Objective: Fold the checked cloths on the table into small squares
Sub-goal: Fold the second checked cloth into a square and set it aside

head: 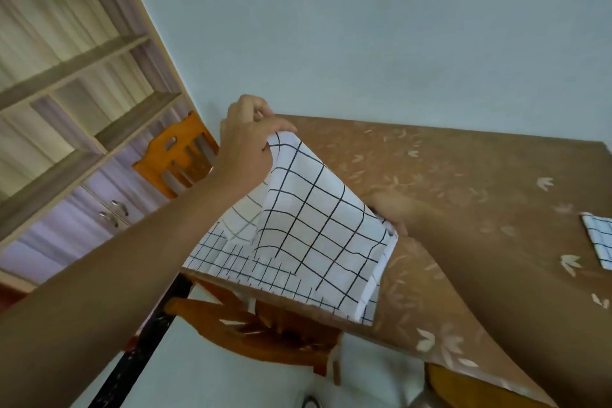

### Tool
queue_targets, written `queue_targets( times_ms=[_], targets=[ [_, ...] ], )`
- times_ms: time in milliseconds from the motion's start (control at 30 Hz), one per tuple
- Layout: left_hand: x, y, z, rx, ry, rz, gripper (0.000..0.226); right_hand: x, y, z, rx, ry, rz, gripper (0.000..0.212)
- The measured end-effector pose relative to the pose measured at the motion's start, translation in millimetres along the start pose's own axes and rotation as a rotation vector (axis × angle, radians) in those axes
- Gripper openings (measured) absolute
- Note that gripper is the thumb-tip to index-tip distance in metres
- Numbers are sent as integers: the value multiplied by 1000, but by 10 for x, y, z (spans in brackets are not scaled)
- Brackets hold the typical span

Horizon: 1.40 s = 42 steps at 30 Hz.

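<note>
Hanging partly over the tabletop (463, 169) edge, the checked cloth (308, 225) is lifted by one corner, pinched by fingers (281, 127) of the left hand (246, 146); its opposite edge is gripped by the right hand (394, 212).

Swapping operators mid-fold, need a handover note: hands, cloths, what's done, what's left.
Left hand pinches a raised corner of the large-check cloth.
Right hand grips the cloth's opposite edge, low over the table. It is blurred, so finger detail is unclear.
A finer-check cloth lies spread under it at the table's edge, apparently unfolded.
A folded cloth lies at the far right, partly out of frame.
Done: seemingly that one.
Left: finish this fold, then the finer-check cloth.
</note>
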State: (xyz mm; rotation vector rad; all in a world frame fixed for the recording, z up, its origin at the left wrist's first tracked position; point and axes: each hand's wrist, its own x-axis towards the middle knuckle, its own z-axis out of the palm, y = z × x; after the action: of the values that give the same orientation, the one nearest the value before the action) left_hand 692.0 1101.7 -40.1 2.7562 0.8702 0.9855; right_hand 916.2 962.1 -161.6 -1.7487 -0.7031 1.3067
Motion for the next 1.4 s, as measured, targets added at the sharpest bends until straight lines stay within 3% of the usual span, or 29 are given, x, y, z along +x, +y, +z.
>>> queue_targets(
  times_ms=[167,267,433,567,733,800,867,967,1067,1267,1400],
  targets=[
    [97,-494,130,-136,-201,-140,60,-95,-114,-264,186,421,-108,38],
    [89,-799,285,-233,-272,-103,46,-182,-139,-373,322,558,-132,30],
    [158,-1149,524,-255,-349,-132,50,-352,-125,-454,502,654,-158,29],
    [266,-1272,657,-331,-398,-195,29,-458,-63,-442,587,668,-192,28],
    [343,-959,783,-755,-504,-541,24,-543,-45,-388,605,810,-249,23],
    [347,-875,838,-899,-614,-673,20,-578,-26,-386,567,843,-275,33],
    [348,-874,871,-1004,-702,-740,23,-632,-28,-371,517,853,-300,41],
    [405,-896,942,-1125,-706,-852,24,-715,-19,-382,413,889,-323,32],
    [435,-836,995,-1179,-702,-853,27,-790,-18,-404,355,910,-336,25],
    [407,-577,1149,-1083,-570,-745,4,-961,12,-557,286,955,-360,27],
    [494,-432,1167,-989,-526,-647,9,-1120,67,-775,226,992,-347,27]
  ],
)
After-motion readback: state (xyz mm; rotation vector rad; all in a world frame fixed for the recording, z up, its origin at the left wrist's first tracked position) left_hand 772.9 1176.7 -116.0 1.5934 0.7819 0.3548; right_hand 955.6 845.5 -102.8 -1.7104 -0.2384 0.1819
